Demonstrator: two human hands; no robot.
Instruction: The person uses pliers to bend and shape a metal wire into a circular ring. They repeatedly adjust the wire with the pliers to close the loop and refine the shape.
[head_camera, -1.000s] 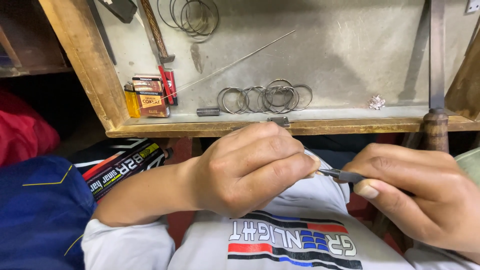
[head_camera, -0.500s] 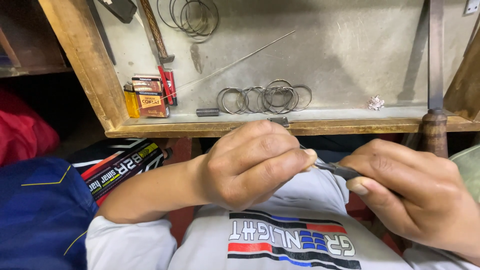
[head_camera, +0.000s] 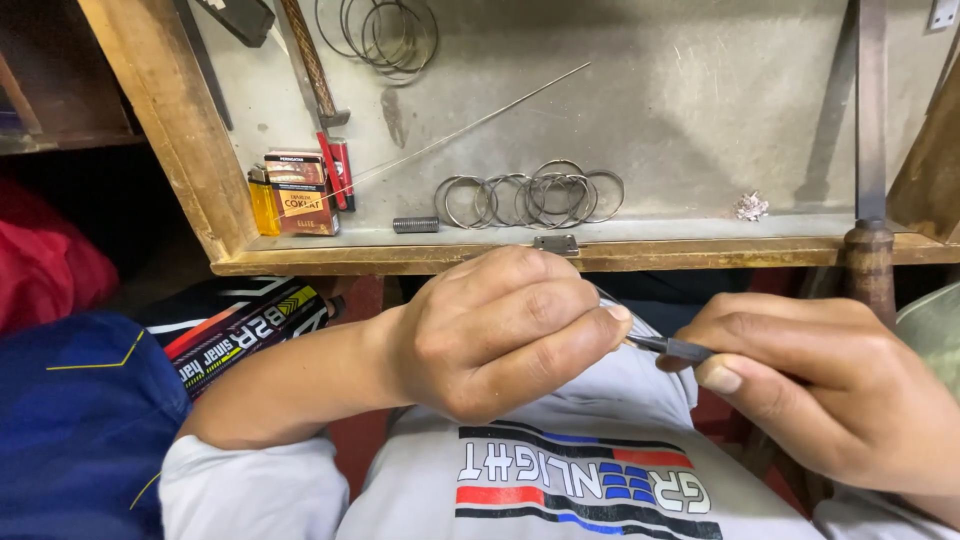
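Where our two hands meet over our lap, we hold a slim dark tool (head_camera: 672, 347) whose tip runs from the right hand toward the left fingertips. Our right hand (head_camera: 810, 390) is closed around the tool, thumb pressed along its shaft. Our left hand (head_camera: 500, 335) is curled into a pinch, thumb against forefinger, right at the tool's tip; whatever it pinches is too small or too hidden for us to tell. Both hands hover above the white printed shirt (head_camera: 560, 480), just below the front edge of a shallow wooden tray (head_camera: 160, 140).

Inside the tray, along its front edge, lies a row of overlapping thin metal rings (head_camera: 530, 198), with a small coiled spring (head_camera: 415, 225) just to their left and a small hinge (head_camera: 555, 244) on the rim beside them. In the front left corner stand a yellow lighter (head_camera: 262, 203) and a small red-brown packet (head_camera: 300, 193), touching each other. A long thin wire (head_camera: 470, 120) slants from that corner up toward the middle. More rings (head_camera: 385, 30) sit near the back edge. A crumpled bit of silvery scrap (head_camera: 751, 207) lies near the front right, beside a long file with a wooden handle (head_camera: 868, 265). The tray's grey floor is bare across its middle and right. Blue cloth (head_camera: 70, 420) lies at our left.
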